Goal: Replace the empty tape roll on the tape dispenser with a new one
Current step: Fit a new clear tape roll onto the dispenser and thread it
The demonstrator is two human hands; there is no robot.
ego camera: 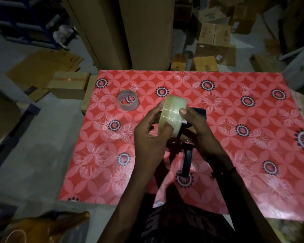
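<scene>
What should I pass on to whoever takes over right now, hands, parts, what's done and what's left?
Left hand: grips the new tape roll by its side and edge.
Right hand: thumb on the roll's face, fingers curled round the dark tape dispenser beneath; its handle points toward the person.
Empty roll: already off, lying on the red patterned table cover, far left of the hands.
Done: old core removed.
Left: whether the new roll is fully seated cannot be told; then thread the tape end through.

Head camera looks steeply down, close over the table (235, 137).
</scene>
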